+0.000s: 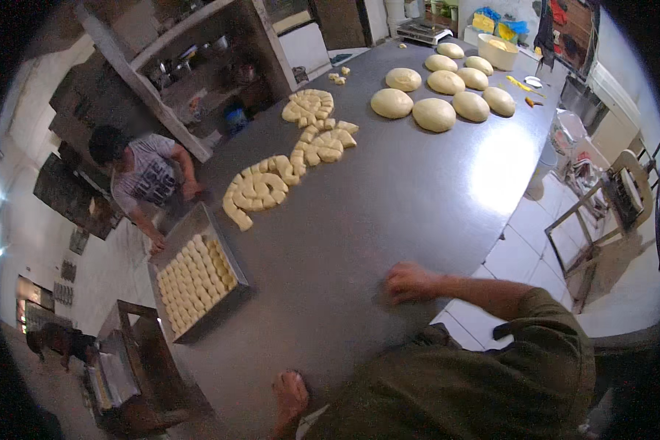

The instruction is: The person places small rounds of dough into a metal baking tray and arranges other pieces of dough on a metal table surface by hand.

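Note:
My right hand (411, 284) rests on the grey metal table (330, 271), its fingers curled under. My left hand (291, 392) is closed too, low down by the near edge of the table. Whatever may be inside either hand is hidden. Ahead and to the left lies a coil of cut dough pieces (260, 187), beside more cut dough (326, 147) and a round cut slab (308, 108). A deep metal tray (242, 282) holds rows of small dough balls (194, 282). Several large smooth dough rounds (433, 115) sit at the far right, apart from both hands.
Another person (150, 172) stands across the table with both hands at the tray's far side. A pale tub (497, 53), a yellow-handled tool (521, 84) and a scale (424, 31) are at the far end. A chair (609, 198) stands on the right-hand floor.

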A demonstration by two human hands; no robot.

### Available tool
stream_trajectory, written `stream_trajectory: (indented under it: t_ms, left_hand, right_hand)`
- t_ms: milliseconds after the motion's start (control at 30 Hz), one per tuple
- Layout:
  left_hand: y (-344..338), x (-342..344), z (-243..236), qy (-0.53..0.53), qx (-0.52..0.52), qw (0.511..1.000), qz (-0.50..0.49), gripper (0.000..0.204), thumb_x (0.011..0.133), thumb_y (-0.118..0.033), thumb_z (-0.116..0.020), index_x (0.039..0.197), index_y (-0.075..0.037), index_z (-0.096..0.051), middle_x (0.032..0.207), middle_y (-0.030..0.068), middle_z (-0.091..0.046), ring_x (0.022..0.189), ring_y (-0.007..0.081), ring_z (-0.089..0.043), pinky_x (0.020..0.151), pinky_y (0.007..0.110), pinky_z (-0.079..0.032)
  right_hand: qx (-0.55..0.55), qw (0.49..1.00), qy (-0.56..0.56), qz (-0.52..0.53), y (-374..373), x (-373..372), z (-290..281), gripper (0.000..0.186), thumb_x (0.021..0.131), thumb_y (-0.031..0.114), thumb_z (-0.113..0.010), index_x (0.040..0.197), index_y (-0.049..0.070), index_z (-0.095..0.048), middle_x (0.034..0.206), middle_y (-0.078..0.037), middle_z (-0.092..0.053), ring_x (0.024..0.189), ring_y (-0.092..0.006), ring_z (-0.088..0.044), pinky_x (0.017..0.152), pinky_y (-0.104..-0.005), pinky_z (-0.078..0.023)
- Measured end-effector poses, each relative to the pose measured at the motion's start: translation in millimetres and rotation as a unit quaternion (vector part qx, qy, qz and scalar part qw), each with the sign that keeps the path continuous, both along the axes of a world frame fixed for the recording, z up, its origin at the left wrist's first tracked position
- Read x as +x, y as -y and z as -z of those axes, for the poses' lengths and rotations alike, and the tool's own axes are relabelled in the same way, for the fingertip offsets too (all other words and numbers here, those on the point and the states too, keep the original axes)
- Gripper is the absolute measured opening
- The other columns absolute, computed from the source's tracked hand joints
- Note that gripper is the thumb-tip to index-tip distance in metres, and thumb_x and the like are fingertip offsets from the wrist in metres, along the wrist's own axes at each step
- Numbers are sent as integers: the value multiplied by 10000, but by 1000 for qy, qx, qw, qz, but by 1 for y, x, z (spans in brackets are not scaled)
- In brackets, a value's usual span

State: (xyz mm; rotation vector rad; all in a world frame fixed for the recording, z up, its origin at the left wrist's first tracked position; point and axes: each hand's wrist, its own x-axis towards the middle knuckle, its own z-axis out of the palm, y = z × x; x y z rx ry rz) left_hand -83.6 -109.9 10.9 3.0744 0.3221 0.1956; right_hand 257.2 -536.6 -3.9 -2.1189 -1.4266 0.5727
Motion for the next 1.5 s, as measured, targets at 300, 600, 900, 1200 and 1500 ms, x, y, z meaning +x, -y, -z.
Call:
stream_trajectory:
  t_ms: [300, 600, 900, 1200, 1500]
  left_hand:
    - [31, 85, 0, 68, -186, 980, 28, 282, 1041, -272, -531, 1032, 3, -589, 990, 218, -583, 912, 425, -576, 813, 531, -449]
    - [5, 140, -1, 125, -122, 978, -114, 206, 1033, -223, -538, 1001, -33, -610, 1038, 230, -621, 1009, 450, -605, 883, 566, -476]
    - [-12, 150, 2, 134, -99, 979, -116, 196, 1027, -222, -563, 928, -56, -593, 1009, 203, -616, 955, 422, -592, 842, 576, -445]
    - [-47, 122, 8, 185, -32, 981, -55, 125, 1001, -174, -593, 964, -56, -572, 996, 180, -595, 911, 410, -594, 777, 552, -455]
    - [-22, 87, -14, 194, -168, 966, -43, 270, 1034, -176, -558, 1226, 13, -589, 1225, 241, -609, 1100, 414, -614, 958, 509, -472]
  right_hand:
    - [-71, 981, 90, 157, -54, 67, 6, 573, 812, 637, -768, 1111, 151, -714, 1216, -94, -642, 1241, -334, -545, 1032, -515, -457]
    - [7, 956, 188, 226, -71, 75, -19, 463, 892, 555, -711, 1113, 148, -717, 1226, -114, -649, 1231, -344, -564, 1034, -481, -466]
    - [-27, 958, 176, 222, -57, 85, -25, 378, 951, 442, -682, 1140, 116, -712, 1205, -152, -655, 1239, -364, -557, 1101, -477, -423]
    - [-22, 938, 188, 290, -19, 93, -26, 299, 975, 304, -662, 1144, 57, -672, 1155, -152, -651, 1175, -351, -585, 1056, -476, -445]
    - [16, 906, 315, 281, 1, 50, 3, 126, 947, 173, -649, 1039, 94, -686, 1091, -117, -653, 1119, -326, -606, 963, -480, -482]
